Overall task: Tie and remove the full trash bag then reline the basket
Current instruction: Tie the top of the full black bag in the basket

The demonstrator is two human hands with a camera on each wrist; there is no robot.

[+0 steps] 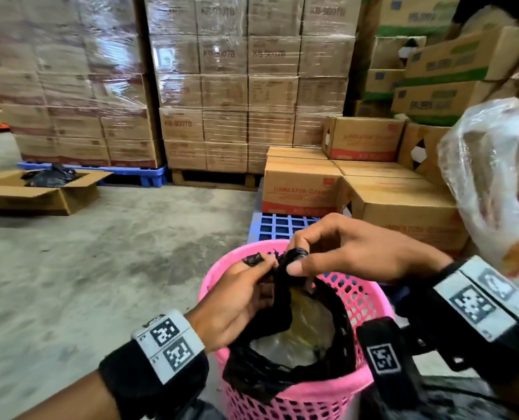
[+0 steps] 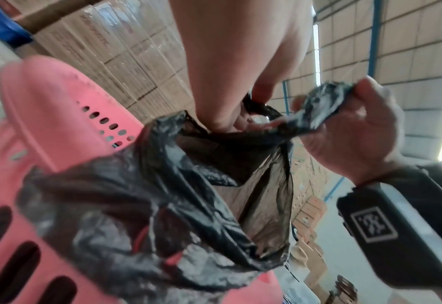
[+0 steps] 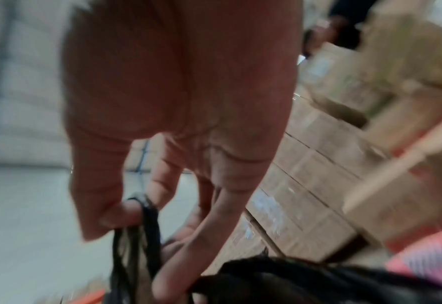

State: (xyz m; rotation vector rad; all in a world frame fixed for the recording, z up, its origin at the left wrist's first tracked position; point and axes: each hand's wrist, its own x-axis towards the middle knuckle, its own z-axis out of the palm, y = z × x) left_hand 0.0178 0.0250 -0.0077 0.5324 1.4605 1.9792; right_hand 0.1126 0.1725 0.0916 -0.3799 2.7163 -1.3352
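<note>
A pink mesh basket (image 1: 364, 301) stands on the floor in front of me, lined with a black trash bag (image 1: 282, 377). The bag's mouth gapes and shows clear and yellowish waste inside. My left hand (image 1: 264, 265) grips the bag's gathered left edge, and a short black end sticks out past its fingers. My right hand (image 1: 297, 262) pinches the other gathered end, with a black strand looped round a finger. Both hands meet above the basket's far rim. In the left wrist view the black bag (image 2: 162, 195) hangs over the pink basket (image 2: 45, 123). The right wrist view is blurred; a black strand (image 3: 147, 216) passes the thumb.
A clear plastic bag (image 1: 488, 183) hangs at the right. Stacked cardboard boxes (image 1: 221, 86) wall off the back, and lower boxes (image 1: 388, 201) sit on a blue pallet (image 1: 279, 227) just behind the basket. An open carton (image 1: 40, 189) lies on the concrete floor (image 1: 115, 268) at the left.
</note>
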